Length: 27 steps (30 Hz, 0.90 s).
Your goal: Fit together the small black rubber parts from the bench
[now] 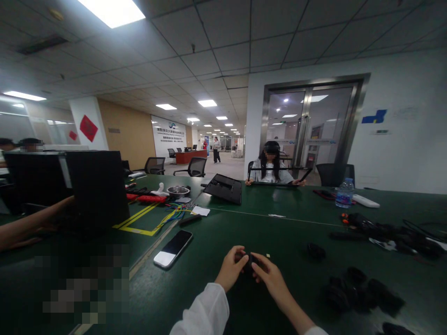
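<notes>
Near the middle front of the green table [223, 228], my left hand [232, 266] and my right hand [268, 271] meet around a small black object [249, 263]. Fingers and thumbs of both hands are closed on it from either side. Most of it is covered by the fingers, so its kind cannot be made out. A tiny pale yellow piece [268, 255] lies on the table just beyond my right hand. To the left of my hands rests a smartphone [173, 249] with a dark screen and a bright reflection at its lower end.
Several black parts [359, 293] lie at the right, with a tangle of black cables [384, 232] behind. A water bottle [345, 193] stands further back. Colored wires [174, 214], a metal bowl [178, 191] and a black panel [223, 188] lie left. Across sits a person [272, 170] holding a frame.
</notes>
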Motion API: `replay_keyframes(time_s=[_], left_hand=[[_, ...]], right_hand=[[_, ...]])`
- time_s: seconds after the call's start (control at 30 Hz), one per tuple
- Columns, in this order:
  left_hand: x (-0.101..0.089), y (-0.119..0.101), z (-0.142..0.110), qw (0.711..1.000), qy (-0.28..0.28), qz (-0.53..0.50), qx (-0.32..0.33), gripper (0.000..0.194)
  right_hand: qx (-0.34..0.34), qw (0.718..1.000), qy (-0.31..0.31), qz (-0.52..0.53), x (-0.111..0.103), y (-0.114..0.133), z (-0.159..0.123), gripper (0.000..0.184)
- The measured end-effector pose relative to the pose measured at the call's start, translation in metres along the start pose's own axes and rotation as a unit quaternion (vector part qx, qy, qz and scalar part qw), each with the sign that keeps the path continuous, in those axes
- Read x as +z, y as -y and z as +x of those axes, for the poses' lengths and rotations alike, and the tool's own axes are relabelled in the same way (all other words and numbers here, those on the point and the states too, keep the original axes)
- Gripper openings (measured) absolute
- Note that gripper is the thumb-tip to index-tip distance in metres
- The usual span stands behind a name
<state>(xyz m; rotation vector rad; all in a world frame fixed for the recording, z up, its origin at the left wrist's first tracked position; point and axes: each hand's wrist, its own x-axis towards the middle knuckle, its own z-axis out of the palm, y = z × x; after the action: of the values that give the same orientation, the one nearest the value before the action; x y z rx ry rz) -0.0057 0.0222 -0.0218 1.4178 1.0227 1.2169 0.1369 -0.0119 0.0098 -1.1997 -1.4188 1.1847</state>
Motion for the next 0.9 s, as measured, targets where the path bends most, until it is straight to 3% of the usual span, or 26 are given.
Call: replay_keyframes(time_s=[0.3, 0.53, 0.9], left_hand=[[-0.001, -0.005, -0.002, 1.0, -0.004, 0.019, -0.01, 0.037], [-0.001, -0.008, -0.004, 1.0, -0.002, 0.004, -0.003, 0.035], [0.0, -0.001, 0.002, 0.998, -0.017, -0.056, -0.01, 0.033]], right_hand=[[0.025, 0.999, -0.034, -0.004, -0.001, 0.002, -0.002, 0.034], [0.044, 0.996, -0.056, 0.049, -0.001, 0.008, -0.005, 0.033], [0.006, 0.993, -0.076, 0.09, -0.002, -0.016, 0.008, 0.04]])
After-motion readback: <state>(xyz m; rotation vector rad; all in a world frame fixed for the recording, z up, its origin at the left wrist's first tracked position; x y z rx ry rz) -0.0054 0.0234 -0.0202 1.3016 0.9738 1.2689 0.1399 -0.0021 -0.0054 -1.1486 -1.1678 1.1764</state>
